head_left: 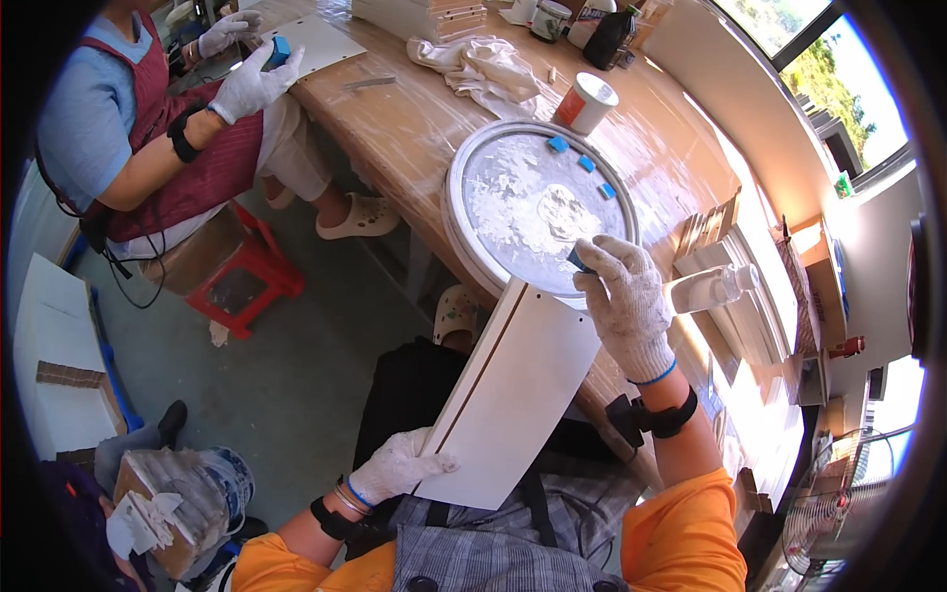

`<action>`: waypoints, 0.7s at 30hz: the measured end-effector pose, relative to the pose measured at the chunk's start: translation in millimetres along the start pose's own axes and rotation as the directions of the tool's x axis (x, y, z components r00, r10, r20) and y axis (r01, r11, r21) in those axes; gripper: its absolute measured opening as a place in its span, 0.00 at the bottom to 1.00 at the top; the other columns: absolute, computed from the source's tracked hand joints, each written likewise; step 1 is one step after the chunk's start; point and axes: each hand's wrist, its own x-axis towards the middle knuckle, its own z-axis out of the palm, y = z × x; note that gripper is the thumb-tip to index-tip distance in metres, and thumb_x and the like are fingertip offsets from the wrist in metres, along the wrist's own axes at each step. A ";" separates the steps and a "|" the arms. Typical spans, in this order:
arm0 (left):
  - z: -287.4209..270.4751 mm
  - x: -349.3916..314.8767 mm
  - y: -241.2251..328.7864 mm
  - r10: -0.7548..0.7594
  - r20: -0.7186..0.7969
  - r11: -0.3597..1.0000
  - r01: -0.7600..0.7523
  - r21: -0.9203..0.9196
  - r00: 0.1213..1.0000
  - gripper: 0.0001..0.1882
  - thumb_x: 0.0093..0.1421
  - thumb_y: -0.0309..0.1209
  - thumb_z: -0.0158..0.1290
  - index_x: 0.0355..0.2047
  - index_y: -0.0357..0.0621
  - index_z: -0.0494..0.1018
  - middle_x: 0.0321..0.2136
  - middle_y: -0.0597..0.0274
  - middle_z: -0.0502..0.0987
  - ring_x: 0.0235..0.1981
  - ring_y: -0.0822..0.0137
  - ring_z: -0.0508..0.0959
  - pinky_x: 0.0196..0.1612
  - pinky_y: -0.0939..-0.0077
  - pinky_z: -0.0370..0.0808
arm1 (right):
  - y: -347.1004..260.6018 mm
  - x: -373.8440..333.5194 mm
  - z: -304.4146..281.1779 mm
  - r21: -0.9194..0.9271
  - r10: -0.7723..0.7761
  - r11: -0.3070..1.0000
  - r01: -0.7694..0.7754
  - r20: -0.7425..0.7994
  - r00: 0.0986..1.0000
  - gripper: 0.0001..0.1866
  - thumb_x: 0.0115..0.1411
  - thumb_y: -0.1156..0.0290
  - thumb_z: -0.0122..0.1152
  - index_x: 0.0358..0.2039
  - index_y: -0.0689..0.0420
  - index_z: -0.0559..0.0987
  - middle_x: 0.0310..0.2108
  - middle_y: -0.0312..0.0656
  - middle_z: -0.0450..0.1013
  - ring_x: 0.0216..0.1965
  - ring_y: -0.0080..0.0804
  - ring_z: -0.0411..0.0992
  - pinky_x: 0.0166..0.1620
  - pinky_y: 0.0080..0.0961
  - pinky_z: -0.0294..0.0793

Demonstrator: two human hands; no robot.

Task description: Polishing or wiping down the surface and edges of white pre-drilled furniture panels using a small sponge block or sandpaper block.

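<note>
My left hand (397,468), in a white knit glove, is closed on the lower left edge of a white board (523,395). The board lies tilted over my lap, with a dark groove along its left side and its far end by the table edge. My gloved right hand (627,301) pinches a small blue block (579,259) over the near rim of a round grey tray (460,212). White paste (564,212), partly spread and flaky, covers the tray's middle. Several small blue pieces (586,164) lie along its far right side.
A white tub (586,103), a crumpled cloth (478,69) and dark bottles (610,37) stand or lie farther back on the table (395,123). Right of my hand are a clear bottle (712,288) and stacked boards (755,296). A gloved co-worker (118,128) sits at left, holding a blue block.
</note>
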 end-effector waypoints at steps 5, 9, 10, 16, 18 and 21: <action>2.4 -2.0 6.1 0.012 0.006 1.000 -0.012 0.019 1.000 0.18 0.58 0.34 0.58 0.45 0.35 0.72 0.35 0.64 0.77 0.36 0.78 0.74 0.42 0.81 0.72 | 19.0 -23.7 6.6 -0.113 0.079 0.991 -0.073 0.056 0.995 0.26 0.48 0.79 0.64 0.50 0.50 0.72 0.47 0.48 0.69 0.46 0.47 0.70 0.46 0.35 0.72; 5.6 -1.5 8.6 0.037 -0.036 0.997 -0.035 0.072 0.999 0.18 0.58 0.35 0.58 0.44 0.35 0.72 0.35 0.65 0.77 0.36 0.78 0.74 0.42 0.81 0.73 | 24.9 -39.3 12.9 -0.142 0.146 0.982 -0.125 0.146 0.979 0.26 0.50 0.78 0.60 0.51 0.50 0.72 0.50 0.51 0.66 0.48 0.49 0.68 0.49 0.37 0.71; 5.7 -1.4 7.8 0.044 -0.042 0.996 -0.041 0.083 0.998 0.18 0.58 0.35 0.58 0.44 0.35 0.72 0.35 0.65 0.77 0.35 0.78 0.74 0.42 0.81 0.73 | 24.0 -40.0 9.4 -0.109 0.092 0.991 -0.084 0.079 0.993 0.25 0.50 0.78 0.61 0.51 0.51 0.72 0.49 0.51 0.67 0.47 0.47 0.69 0.48 0.35 0.72; 7.7 0.7 1.4 0.045 -0.044 0.999 -0.045 0.012 0.998 0.18 0.58 0.34 0.58 0.44 0.35 0.72 0.35 0.65 0.77 0.35 0.78 0.74 0.42 0.81 0.73 | 18.1 -35.0 7.3 0.523 0.443 0.760 -0.386 0.017 0.896 0.20 0.56 0.74 0.61 0.50 0.59 0.72 0.44 0.45 0.71 0.42 0.32 0.72 0.43 0.25 0.73; 8.9 -0.8 3.4 0.028 -0.060 1.000 -0.028 0.010 0.998 0.18 0.58 0.33 0.58 0.44 0.34 0.72 0.35 0.65 0.77 0.35 0.78 0.74 0.41 0.81 0.73 | 1.1 -20.6 -1.6 0.729 0.647 0.406 -0.551 0.196 0.737 0.19 0.62 0.70 0.56 0.51 0.65 0.69 0.37 0.40 0.72 0.37 0.25 0.70 0.41 0.23 0.73; 11.3 -2.1 7.8 0.024 -0.071 0.999 -0.022 0.031 0.997 0.17 0.58 0.32 0.58 0.44 0.34 0.72 0.35 0.65 0.77 0.35 0.78 0.74 0.41 0.81 0.73 | 9.7 -26.5 -3.4 0.889 0.491 -0.217 -0.403 0.456 0.742 0.20 0.65 0.69 0.51 0.54 0.66 0.68 0.36 0.40 0.70 0.34 0.25 0.68 0.39 0.24 0.73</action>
